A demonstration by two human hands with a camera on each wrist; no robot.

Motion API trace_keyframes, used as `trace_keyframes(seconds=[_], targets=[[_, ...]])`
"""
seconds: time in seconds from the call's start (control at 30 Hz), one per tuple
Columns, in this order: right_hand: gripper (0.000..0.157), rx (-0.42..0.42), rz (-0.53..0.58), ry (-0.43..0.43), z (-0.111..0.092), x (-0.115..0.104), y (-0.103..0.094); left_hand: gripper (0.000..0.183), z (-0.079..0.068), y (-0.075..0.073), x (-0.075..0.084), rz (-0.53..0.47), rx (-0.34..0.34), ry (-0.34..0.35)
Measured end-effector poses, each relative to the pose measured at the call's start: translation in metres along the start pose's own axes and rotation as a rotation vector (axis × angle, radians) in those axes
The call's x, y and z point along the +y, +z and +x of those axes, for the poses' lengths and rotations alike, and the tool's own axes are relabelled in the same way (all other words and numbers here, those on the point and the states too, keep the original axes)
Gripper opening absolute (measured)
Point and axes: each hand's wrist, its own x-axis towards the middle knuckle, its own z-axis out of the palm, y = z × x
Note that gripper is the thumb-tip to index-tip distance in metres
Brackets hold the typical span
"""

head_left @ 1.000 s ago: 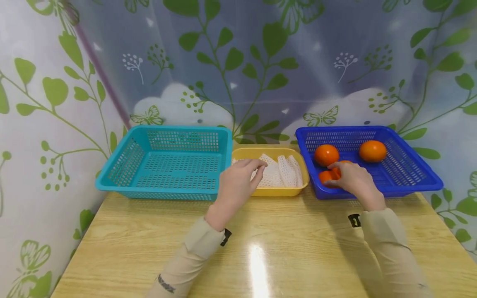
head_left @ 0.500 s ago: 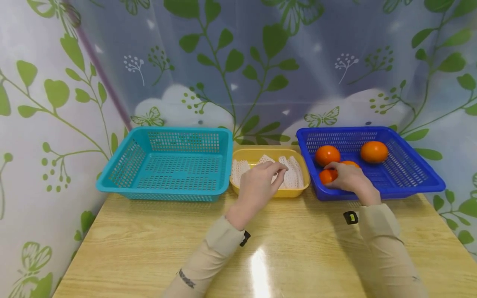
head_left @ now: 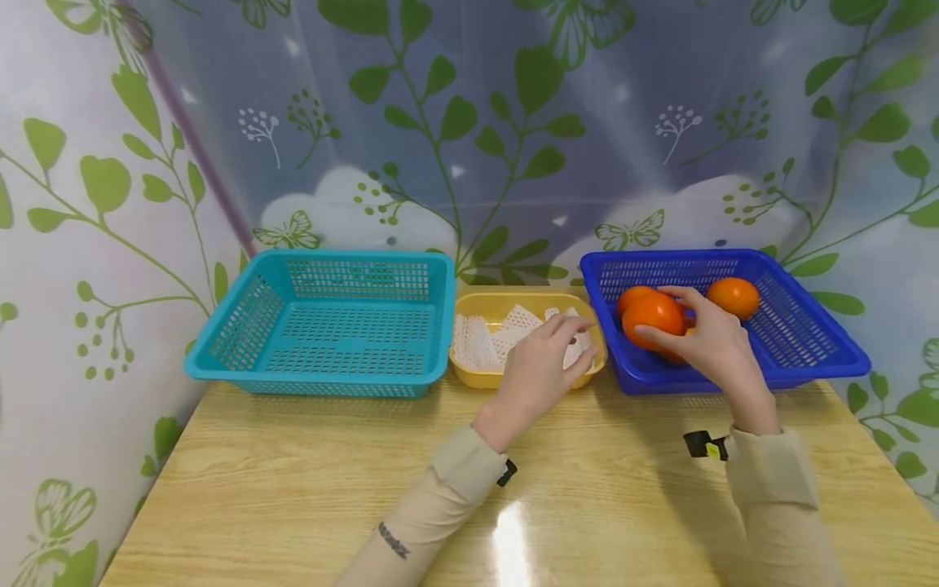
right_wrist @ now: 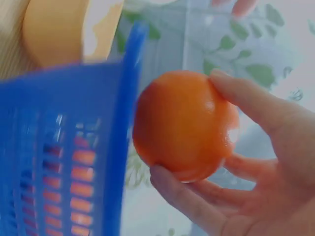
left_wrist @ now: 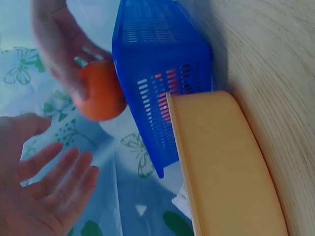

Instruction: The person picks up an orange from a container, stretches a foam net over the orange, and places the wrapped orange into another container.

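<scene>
My right hand [head_left: 715, 342] grips an orange [head_left: 653, 320] between thumb and fingers, over the left part of the blue basket [head_left: 800, 371]. The right wrist view shows the held orange [right_wrist: 184, 125] beside the basket's blue rim, thumb on one side and fingertips on the other. In the basket lie other oranges, one [head_left: 734, 297] towards the back right and another partly hidden behind the held one. My left hand [head_left: 539, 367] hovers over the yellow tray [head_left: 480, 380], holding nothing. Its fingers [left_wrist: 59, 172] look loosely spread in the left wrist view.
White mesh foam sleeves [head_left: 477, 342] lie in the yellow tray, between the blue basket and a teal basket [head_left: 315, 383] on the left. All stand along the back of the wooden table [head_left: 352, 456], before a leaf-patterned curtain [head_left: 484, 179].
My right hand has taken hold of an orange and raised it from the others. My left hand has moved right, across the yellow tray.
</scene>
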Motion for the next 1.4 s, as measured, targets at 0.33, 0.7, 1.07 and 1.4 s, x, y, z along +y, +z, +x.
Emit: trace_keyframes(seconds=[0.33, 0.7, 1.07, 1.4], targets=[[0.073, 0.117, 0.131, -0.136, -0.024, -0.044, 0.020, 0.095, 0.006, 0.017, 0.009, -0.044, -0.029, 0.038], [0.072, 0.305, 0.094, -0.285, -0.036, -0.073, 0.045, 0.087, 0.003, 0.011, 0.005, -0.218, 0.084, -0.046], [0.055, 0.113, 0.448, -0.397, -0.036, -0.065, 0.046, 0.084, -0.012, -0.015, -0.014, -0.549, 0.032, -0.145], [0.065, -0.191, 0.646, -0.438, -0.037, -0.061, 0.067, 0.084, -0.039, -0.033, -0.032, -0.631, -0.124, -0.151]])
